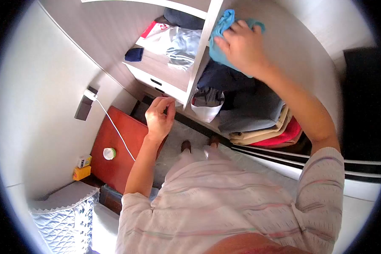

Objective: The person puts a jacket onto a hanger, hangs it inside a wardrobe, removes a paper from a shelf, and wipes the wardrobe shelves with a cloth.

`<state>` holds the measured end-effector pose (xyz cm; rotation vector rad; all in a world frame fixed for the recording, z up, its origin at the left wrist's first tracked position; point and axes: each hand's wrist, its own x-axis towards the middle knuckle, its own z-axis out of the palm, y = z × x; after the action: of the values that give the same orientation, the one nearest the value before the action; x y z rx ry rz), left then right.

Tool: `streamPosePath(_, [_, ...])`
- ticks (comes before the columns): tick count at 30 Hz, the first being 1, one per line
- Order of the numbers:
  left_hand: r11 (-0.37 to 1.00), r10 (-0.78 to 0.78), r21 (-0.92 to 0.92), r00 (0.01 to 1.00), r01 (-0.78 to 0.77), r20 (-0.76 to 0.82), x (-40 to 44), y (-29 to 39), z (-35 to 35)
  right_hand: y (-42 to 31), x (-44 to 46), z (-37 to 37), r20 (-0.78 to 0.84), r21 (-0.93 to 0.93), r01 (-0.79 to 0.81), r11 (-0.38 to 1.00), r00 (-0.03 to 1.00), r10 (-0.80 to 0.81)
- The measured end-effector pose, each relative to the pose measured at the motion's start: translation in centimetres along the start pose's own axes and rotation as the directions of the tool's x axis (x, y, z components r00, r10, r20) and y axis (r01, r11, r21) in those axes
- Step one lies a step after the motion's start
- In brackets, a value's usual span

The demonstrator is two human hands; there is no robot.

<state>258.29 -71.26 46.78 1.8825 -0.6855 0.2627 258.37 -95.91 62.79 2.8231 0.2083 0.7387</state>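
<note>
A blue cloth [224,25] is bunched under my right hand [245,48], whose fingers press on it against the wardrobe's upright panel [207,38]. My left hand [159,116] hangs in front of the white drawer front [156,81], its fingers curled together; whether it holds anything small is hidden. Left of the panel, a shelf [156,63] bears plastic-wrapped clothing [184,46], a red and white bag [156,34] and a small dark blue folded item [134,54]. Below my right hand lie dark clothes [224,78].
Folded grey, beige and red fabrics [258,114] hang or lie at the right, beside a white bag [207,111]. On the left stand a red-brown table [118,146] with a small round container [109,153], a wall socket [84,108] with a white cable, and small boxes [82,172].
</note>
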Motion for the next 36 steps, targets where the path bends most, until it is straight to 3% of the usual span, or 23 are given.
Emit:
streamPosePath(3, [0.999,0.016,-0.033,1.0,-0.015,0.024,0.1,0.3,0.3,2.3,1.4,2.0,0.015,-0.176,-0.095,0.98,0.995,0.099])
streamPosePath(6, [1.0,0.028,0.005,0.999,-0.028,0.024,-0.9,0.3,0.0,6.0,3.7,3.0,0.208,0.254,-0.338,0.906,0.934,0.29])
streamPosePath(9, [0.999,-0.02,0.046,0.999,0.019,0.026,-2.4,-0.6,-0.3,1.5,3.3,0.6,0.333,-0.164,-0.179,0.97,0.916,0.225])
streamPosePath(10, [0.996,-0.074,0.041,0.997,0.073,0.033,-3.4,-1.2,-0.1,-0.9,2.6,-0.7,0.29,-0.081,-0.215,0.973,0.929,0.23])
streamPosePath(12, [0.991,-0.112,0.075,0.992,0.108,0.059,-4.3,-0.9,0.0,-3.1,0.1,-1.3,0.195,-0.075,-0.053,0.996,0.979,0.067])
streamPosePath(14, [0.993,-0.112,0.051,0.989,0.108,0.094,-4.3,-0.6,0.7,-4.5,-2.5,-2.2,0.044,0.102,0.057,0.993,0.997,-0.062])
streamPosePath(15, [0.993,-0.111,0.042,0.988,0.107,0.111,-4.1,-0.6,0.9,-4.9,-3.5,-2.8,0.087,0.249,0.081,0.965,0.991,-0.105])
streamPosePath(16, [0.981,-0.196,0.046,0.962,0.191,0.19,-3.8,0.0,1.0,-5.1,-5.1,-2.3,-0.046,0.504,0.113,0.856,0.994,-0.104])
streamPosePath(17, [0.934,-0.274,-0.162,0.931,0.317,0.241,-3.2,0.5,1.0,-5.1,-6.9,-2.4,-0.082,0.688,0.113,0.717,0.994,-0.078])
streamPosePath(18, [0.827,-0.336,-0.355,0.89,0.436,0.31,-2.6,1.1,1.1,-5.0,-8.4,-3.7,0.147,0.879,-0.14,0.456,0.989,0.02])
streamPosePath(19, [0.662,-0.377,-0.522,0.841,0.537,0.388,-1.9,2.0,0.8,-5.0,-9.6,-4.6,0.392,0.91,-0.392,0.135,0.92,0.026])
streamPosePath(21, [0.367,-0.267,-0.751,0.835,0.549,0.481,-0.7,6.3,1.0,-4.4,-12.3,-4.5,0.556,0.78,-0.497,-0.381,0.829,0.057])
streamPosePath(22, [0.337,-0.179,-0.771,0.841,0.54,0.511,-0.5,8.3,1.1,-4.0,-13.5,-4.4,0.638,0.624,-0.49,-0.61,0.769,0.036])
streamPosePath(25, [0.292,-0.088,-0.778,0.825,0.557,0.558,-1.2,10.2,2.7,-2.4,-15.8,-4.4,0.632,0.485,-0.39,-0.783,0.775,0.005])
streamPosePath(27, [0.364,-0.2,-0.704,0.789,0.61,0.581,-1.9,10.2,2.9,-1.1,-17.0,-3.5,0.6,0.419,-0.382,-0.824,0.797,-0.064])
streamPosePath(30, [0.356,-0.237,-0.738,0.82,0.573,0.521,-2.1,11.8,2.0,-0.4,-17.4,-2.2,0.534,0.369,-0.314,-0.875,0.842,-0.077])
streamPosePath(33, [0.303,-0.283,-0.804,0.854,0.511,0.436,-2.2,12.0,0.2,0.3,-17.6,-1.8,0.495,0.34,-0.372,-0.864,0.852,-0.172])
streamPosePath(36, [0.435,-0.282,-0.781,0.892,0.448,0.354,-2.0,12.0,-1.5,0.5,-17.2,-2.5,0.493,0.521,-0.461,-0.718,0.85,-0.188])
